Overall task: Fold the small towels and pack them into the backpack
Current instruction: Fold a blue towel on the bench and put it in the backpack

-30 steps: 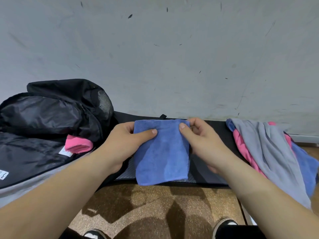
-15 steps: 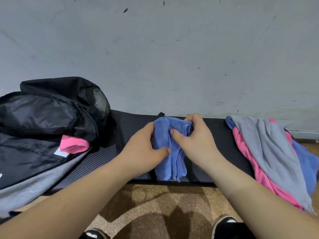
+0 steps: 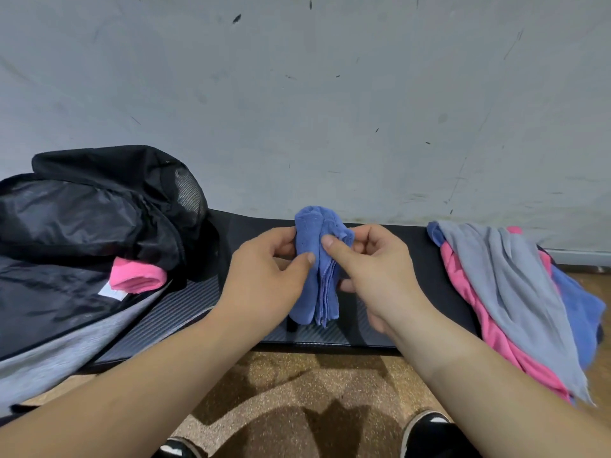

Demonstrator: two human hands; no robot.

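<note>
We see the black backpack [image 3: 82, 226] lying open at the left end of the black mat [image 3: 429, 259], its flap thrown back toward the wall [image 3: 330, 110]. A folded pink towel [image 3: 137, 277] sits in the mouth of its main compartment. Just beside that towel a small white label [image 3: 112, 291] shows on the lining; its print is too small for us to read, and we find no other legible writing. Over the middle of the mat both hands hold the blue towel [image 3: 314, 292], folded into a narrow strip that hangs upright with its loose edges pointing down. The left hand [image 3: 264, 279] pinches it between thumb and curled fingers from the left. The right hand [image 3: 377, 269] lays its thumb on the upper front with its fingers curled behind, probably gripping the far edge, though the cloth hides the contact. At the right end lies a loose pile: a grey towel [image 3: 496, 276] on top, a pink one [image 3: 476, 312] under it and a blue one [image 3: 575, 309] outermost, spilling over the mat's front edge. Below we see speckled brown floor [image 3: 297, 385] and the toes of two dark shoes [image 3: 426, 434].
</note>
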